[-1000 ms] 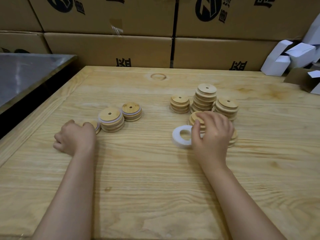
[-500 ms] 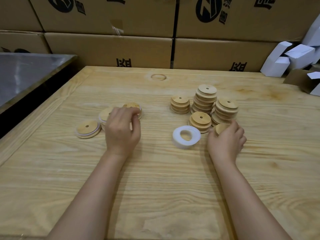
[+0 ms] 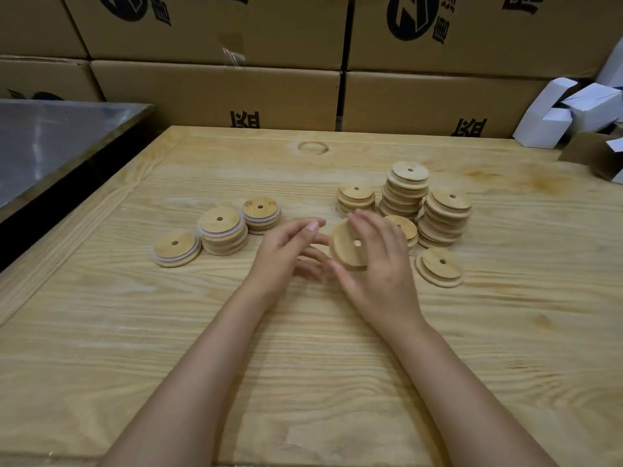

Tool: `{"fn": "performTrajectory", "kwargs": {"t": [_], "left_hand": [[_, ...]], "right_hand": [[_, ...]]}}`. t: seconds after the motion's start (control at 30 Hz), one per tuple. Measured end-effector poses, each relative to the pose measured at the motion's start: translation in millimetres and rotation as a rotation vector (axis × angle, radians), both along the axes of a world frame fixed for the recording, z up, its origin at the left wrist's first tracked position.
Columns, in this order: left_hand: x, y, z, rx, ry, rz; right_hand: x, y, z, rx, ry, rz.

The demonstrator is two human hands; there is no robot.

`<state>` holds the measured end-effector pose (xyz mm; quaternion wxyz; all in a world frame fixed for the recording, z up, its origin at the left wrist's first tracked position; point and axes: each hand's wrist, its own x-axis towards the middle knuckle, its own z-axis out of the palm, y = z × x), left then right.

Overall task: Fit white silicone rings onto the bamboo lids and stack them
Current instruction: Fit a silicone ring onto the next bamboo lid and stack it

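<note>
The right hand (image 3: 381, 264) grips a round bamboo lid with a small centre hole (image 3: 349, 246), fingers curled over its top rim and the disc tilted up on edge above the pale wooden surface (image 3: 303, 365). The left hand (image 3: 283, 254) is just beside it with loose, outstretched fingers reaching for the lid's near rim. It is blurred, and no white silicone ring shows in it or anywhere near.

The lid looks light, stiff and smooth. Holding it by the rim keeps the stepped face free, and a soft ring should stretch over that step.

Left of the left hand stand three low stacks of lids with white rings already fitted (image 3: 222, 230). Beyond and to the right of the right hand stand taller stacks of bare bamboo lids (image 3: 406, 190).

Farther off, past both hands, are closed brown cardboard boxes (image 3: 219, 92) and small white folded cartons (image 3: 553, 119). I cannot tell what either holds.
</note>
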<state>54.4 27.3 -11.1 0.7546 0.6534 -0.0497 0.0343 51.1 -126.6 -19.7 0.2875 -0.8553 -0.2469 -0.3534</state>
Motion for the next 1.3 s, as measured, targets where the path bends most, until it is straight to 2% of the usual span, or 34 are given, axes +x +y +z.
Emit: {"fn": "performTrajectory", "kwargs": {"t": [0.13,0.23,0.37,0.43,0.6,0.67,0.77,0.97,1.1,1.2,1.3], "left_hand": [[0.6,4.0,-5.1,0.031,0.035,-0.208],[1.5,4.7,-6.5,0.018,0.084,-0.261],[4.9,7.6,-5.6,-0.099,0.181,-0.185],[7.2,9.9,-5.8,-0.131,0.210,-0.126],[8.2,9.9,-5.8,-0.095,0.230,-0.120],[8.3,10.3,-5.3,-0.099,0.237,-0.118],[9.3,11.2,-6.2,-0.106,0.240,-0.125],[9.6,13.4,-7.4,-0.139,0.219,-0.142],[10.5,16.3,-7.7,-0.190,0.176,-0.130],[11.1,20.5,-6.5,-0.224,0.137,-0.085],[10.6,23.8,-4.5,-0.225,0.073,-0.049]], "right_hand": [[-2.0,2.7,-2.4,-0.092,0.012,0.140],[-3.5,2.9,-0.4,-0.040,-0.003,0.143],[-0.1,-7.8,5.2,0.228,-0.036,-0.125],[3.1,-16.2,4.9,0.266,0.013,-0.279],[11.7,-27.5,-4.8,0.099,0.410,-0.507],[12.2,-27.5,-6.9,0.091,0.464,-0.528],[12.7,-26.4,-7.0,0.068,0.428,-0.527],[9.8,-22.9,-3.2,0.106,0.301,-0.412],[5.6,-14.1,1.3,0.163,0.179,-0.219],[1.2,-9.5,3.3,0.242,0.168,-0.025],[-3.1,-5.4,5.5,0.269,0.173,0.079]]}}
